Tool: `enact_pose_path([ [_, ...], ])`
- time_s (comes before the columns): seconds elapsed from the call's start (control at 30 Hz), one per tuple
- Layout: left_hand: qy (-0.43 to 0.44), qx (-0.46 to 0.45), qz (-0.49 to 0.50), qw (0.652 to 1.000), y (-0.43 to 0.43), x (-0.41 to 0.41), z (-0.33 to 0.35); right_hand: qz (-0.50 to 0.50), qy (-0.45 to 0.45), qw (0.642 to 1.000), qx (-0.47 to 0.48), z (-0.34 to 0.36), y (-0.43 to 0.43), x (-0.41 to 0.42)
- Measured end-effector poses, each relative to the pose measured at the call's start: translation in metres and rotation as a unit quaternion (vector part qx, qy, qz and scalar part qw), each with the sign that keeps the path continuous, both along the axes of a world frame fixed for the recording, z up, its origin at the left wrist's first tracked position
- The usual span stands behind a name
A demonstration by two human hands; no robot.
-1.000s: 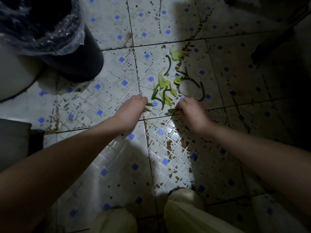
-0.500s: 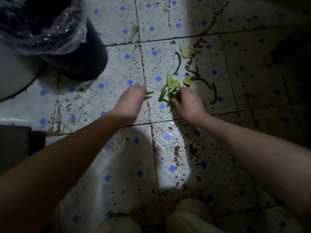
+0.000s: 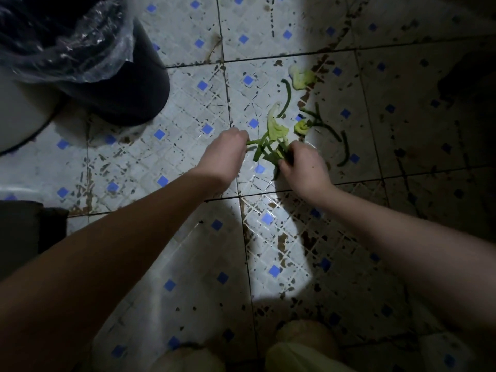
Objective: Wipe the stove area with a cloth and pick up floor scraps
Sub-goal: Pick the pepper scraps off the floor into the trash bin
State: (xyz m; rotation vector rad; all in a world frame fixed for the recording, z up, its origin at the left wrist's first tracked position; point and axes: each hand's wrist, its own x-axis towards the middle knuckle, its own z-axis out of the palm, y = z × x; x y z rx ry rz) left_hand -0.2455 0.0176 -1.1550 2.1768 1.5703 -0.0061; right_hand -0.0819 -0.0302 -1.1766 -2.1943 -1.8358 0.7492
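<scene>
Green vegetable scraps (image 3: 276, 130) lie scattered on the white tiled floor (image 3: 188, 108) with blue squares. My left hand (image 3: 224, 154) is closed on a thin green strip at the left side of the pile. My right hand (image 3: 303, 165) is closed on a bunch of green strips at the pile's near edge. More strips (image 3: 345, 149) and a pale leafy piece (image 3: 302, 77) lie farther off, to the right and beyond my hands. No cloth is in view.
A dark bin (image 3: 118, 76) lined with a clear plastic bag (image 3: 64, 36) stands at the upper left. A white rounded object (image 3: 21, 111) sits beside it. My feet (image 3: 303, 342) are at the bottom edge. The right side of the floor lies in shadow.
Both hands have moved forward into the scrap pile. The right hand has gathered several strips, and the left has taken hold of a strip.
</scene>
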Motion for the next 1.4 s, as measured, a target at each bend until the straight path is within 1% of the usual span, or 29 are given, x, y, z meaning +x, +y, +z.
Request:
enact_pose_path([
  [0.13,-0.003,-0.001,-0.008,1.000,-0.002,0.013,-0.007,-0.036,0.049,0.998,-0.003,0.002,-0.006,0.016],
  [0.27,-0.021,-0.008,-0.017,1.000,-0.002,0.021,-0.013,-0.064,0.066,0.996,0.001,0.000,-0.012,0.030],
  [0.37,-0.029,-0.030,-0.024,0.999,-0.002,0.027,-0.017,-0.078,0.073,0.994,0.008,-0.002,-0.016,0.038],
  [0.47,-0.037,-0.053,-0.028,0.998,-0.006,0.031,-0.019,-0.075,0.068,0.994,0.031,-0.002,-0.020,0.046],
  [0.6,-0.035,-0.035,-0.049,0.998,-0.008,0.031,-0.021,-0.064,0.067,0.995,0.028,-0.003,-0.023,0.050],
  [0.83,-0.036,-0.009,-0.117,0.992,-0.005,0.030,-0.024,-0.055,0.063,0.996,0.027,-0.001,-0.023,0.051],
  [0.97,-0.038,-0.021,-0.145,0.989,-0.005,0.031,-0.026,-0.049,0.062,0.996,0.028,0.002,-0.024,0.054],
  [1.3,0.019,-0.008,-0.196,0.980,-0.001,0.032,-0.013,-0.040,0.056,0.997,0.023,0.011,-0.027,0.056],
  [1.4,0.029,-0.005,-0.194,0.981,0.004,0.031,-0.009,-0.039,0.065,0.997,0.024,0.013,-0.027,0.058],
])
